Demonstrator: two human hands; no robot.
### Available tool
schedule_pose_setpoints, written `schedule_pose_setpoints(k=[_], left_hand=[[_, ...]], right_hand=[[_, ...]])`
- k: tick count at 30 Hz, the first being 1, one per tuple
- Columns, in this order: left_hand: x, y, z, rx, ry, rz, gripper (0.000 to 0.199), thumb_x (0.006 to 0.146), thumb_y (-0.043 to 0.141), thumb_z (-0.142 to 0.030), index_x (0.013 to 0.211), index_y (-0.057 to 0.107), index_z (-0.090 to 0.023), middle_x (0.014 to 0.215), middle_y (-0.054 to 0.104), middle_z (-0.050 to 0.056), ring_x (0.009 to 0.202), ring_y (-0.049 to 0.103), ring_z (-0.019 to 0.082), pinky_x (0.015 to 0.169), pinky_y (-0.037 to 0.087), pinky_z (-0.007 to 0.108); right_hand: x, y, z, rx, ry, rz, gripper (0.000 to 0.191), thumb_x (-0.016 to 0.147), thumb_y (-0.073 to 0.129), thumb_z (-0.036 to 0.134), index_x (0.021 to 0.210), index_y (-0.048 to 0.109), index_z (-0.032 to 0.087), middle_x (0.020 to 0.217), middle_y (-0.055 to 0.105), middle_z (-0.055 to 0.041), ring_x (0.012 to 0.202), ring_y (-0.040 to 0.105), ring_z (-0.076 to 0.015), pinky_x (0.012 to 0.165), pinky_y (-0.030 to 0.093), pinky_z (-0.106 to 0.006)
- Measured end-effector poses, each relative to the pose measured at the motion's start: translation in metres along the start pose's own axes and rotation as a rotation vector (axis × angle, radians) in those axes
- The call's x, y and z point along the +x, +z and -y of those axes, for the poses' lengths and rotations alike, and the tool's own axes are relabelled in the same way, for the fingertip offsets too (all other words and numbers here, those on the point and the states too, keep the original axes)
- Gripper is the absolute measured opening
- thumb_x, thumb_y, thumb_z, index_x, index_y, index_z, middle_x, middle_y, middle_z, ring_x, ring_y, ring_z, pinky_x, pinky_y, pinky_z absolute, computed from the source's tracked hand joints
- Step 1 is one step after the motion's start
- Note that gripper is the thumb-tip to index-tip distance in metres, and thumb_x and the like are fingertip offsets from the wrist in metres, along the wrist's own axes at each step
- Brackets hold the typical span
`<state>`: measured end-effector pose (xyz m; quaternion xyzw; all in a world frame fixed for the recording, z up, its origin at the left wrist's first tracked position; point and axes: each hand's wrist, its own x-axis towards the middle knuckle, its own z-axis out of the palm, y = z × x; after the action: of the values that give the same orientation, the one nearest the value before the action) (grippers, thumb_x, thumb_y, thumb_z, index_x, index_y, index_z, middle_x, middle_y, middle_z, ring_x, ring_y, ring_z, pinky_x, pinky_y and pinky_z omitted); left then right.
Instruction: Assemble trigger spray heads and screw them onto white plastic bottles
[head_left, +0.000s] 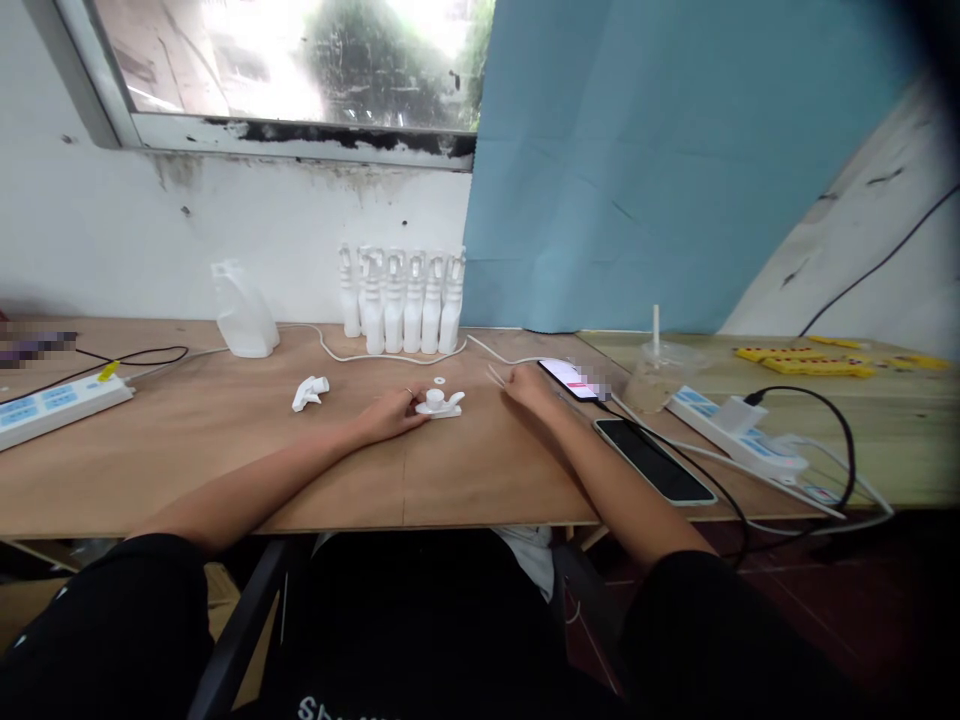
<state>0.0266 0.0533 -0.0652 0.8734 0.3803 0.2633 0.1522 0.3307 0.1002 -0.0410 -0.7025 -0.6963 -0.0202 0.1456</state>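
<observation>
My left hand (394,412) is closed on the edge of a white spray trigger head (441,404) that lies on the table with its round cap upward. Just behind it lies a small white ring (439,380). To the right, my right hand (529,388) is closed, with a thin whitish tube (495,376) sticking out to the left of its fingers. Another white spray trigger head (310,393) lies on its side, left of my left hand. A white cable passes behind both hands.
Several white spray bottles (412,305) stand by the wall, with a larger translucent bottle (246,315) left of them. Right of my right hand are a lit phone (570,380), a dark phone (652,460), a plastic cup (654,375) and a power strip (705,415) with cables.
</observation>
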Motion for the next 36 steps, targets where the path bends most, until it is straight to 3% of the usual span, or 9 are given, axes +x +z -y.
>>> schedule_pose_setpoints(k=[3,6,10,12,16,18,21,36], left_hand=[[0.0,-0.002,-0.002,0.0,-0.002,0.005,0.048,0.084,0.058,-0.039,0.129,0.052,-0.022,0.102,0.067,0.005,0.084,0.063,0.021,0.074,0.048,0.031],[-0.001,-0.003,-0.004,0.001,0.008,0.009,0.049,0.085,0.057,-0.039,0.131,0.051,-0.023,0.104,0.067,0.004,0.086,0.063,0.021,0.075,0.048,0.031],[0.0,-0.002,-0.005,0.011,0.02,0.003,0.045,0.086,0.057,-0.04,0.127,0.054,-0.022,0.102,0.068,0.005,0.085,0.063,0.021,0.075,0.049,0.031],[0.0,-0.002,-0.005,0.009,0.024,-0.006,0.046,0.086,0.057,-0.04,0.128,0.054,-0.022,0.1,0.069,0.005,0.083,0.064,0.021,0.074,0.049,0.031],[-0.002,-0.002,-0.009,0.005,0.047,-0.015,0.048,0.086,0.058,-0.04,0.13,0.053,-0.023,0.099,0.07,0.005,0.084,0.064,0.021,0.074,0.049,0.031],[-0.003,-0.003,-0.012,0.001,0.052,-0.004,0.048,0.087,0.056,-0.039,0.132,0.051,-0.024,0.101,0.069,0.004,0.086,0.064,0.021,0.075,0.049,0.031],[-0.004,-0.004,-0.016,-0.002,0.058,0.03,0.05,0.088,0.055,-0.036,0.136,0.048,-0.027,0.104,0.069,0.003,0.084,0.064,0.02,0.075,0.048,0.029],[-0.005,-0.005,-0.018,0.077,0.097,0.037,0.051,0.089,0.056,-0.034,0.138,0.048,-0.027,0.101,0.069,0.004,0.08,0.063,0.02,0.071,0.046,0.027]], right_hand=[[0.005,-0.005,-0.003,0.178,-0.008,-0.145,0.016,0.075,0.06,0.019,0.084,0.072,0.013,0.069,0.068,-0.0124,0.072,0.063,-0.0232,0.062,0.04,-0.028],[0.012,-0.017,-0.01,0.623,-0.085,-0.288,0.027,0.076,0.053,0.017,0.099,0.069,0.016,0.077,0.068,-0.0076,0.069,0.06,-0.0184,0.063,0.043,-0.027],[0.013,-0.033,-0.006,1.399,-0.252,-0.238,0.032,0.076,0.059,0.027,0.107,0.065,0.025,0.095,0.066,-0.0027,0.073,0.059,-0.0129,0.065,0.048,-0.026],[0.006,-0.036,0.007,1.544,-0.285,-0.193,0.033,0.073,0.069,0.031,0.105,0.066,0.026,0.09,0.064,-0.0007,0.074,0.059,-0.012,0.067,0.049,-0.026],[-0.019,-0.031,0.045,1.418,-0.269,-0.069,0.036,0.075,0.07,0.052,0.085,0.071,0.017,0.068,0.059,-0.001,0.057,0.055,-0.0113,0.052,0.045,-0.025],[-0.033,-0.028,0.062,1.361,-0.339,0.019,0.045,0.078,0.064,0.061,0.082,0.07,0.016,0.069,0.06,-0.0024,0.057,0.057,-0.0124,0.053,0.046,-0.026],[-0.047,-0.025,0.078,1.298,-0.451,0.045,0.048,0.08,0.058,0.066,0.078,0.064,0.018,0.063,0.06,-0.0011,0.055,0.06,-0.0135,0.057,0.048,-0.028],[-0.047,-0.012,0.087,1.158,-0.57,0.062,0.042,0.088,0.047,0.061,0.081,0.055,0.021,0.058,0.059,0.0015,0.054,0.056,-0.0144,0.059,0.046,-0.028]])
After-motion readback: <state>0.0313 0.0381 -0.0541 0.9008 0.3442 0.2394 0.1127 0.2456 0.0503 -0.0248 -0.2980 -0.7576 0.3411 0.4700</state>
